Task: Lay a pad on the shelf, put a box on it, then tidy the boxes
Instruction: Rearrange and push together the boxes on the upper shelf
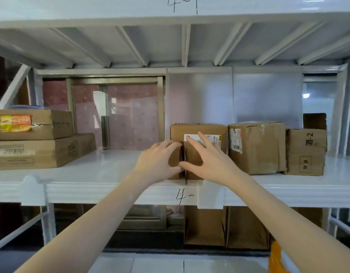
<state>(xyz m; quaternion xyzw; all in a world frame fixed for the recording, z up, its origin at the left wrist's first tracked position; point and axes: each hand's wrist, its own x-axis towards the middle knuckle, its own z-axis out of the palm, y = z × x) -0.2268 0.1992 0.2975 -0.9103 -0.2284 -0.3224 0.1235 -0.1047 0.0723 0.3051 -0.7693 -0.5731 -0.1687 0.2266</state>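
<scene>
Both hands are pressed against the labelled box (pixel 197 134) at the shelf (pixel 103 170) front — left hand (pixel 160 158) curled on its left edge, right hand (pixel 205 154) spread flat on its face, nothing clamped. No pad can be made out beneath. If shoved unevenly, it could be skewed against the neighbouring box (pixel 257 146) — or tipped off the lip.

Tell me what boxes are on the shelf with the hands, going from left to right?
Two flat boxes stacked → box with the white label, under both hands → crinkled taped box → box marked "-2".
</scene>
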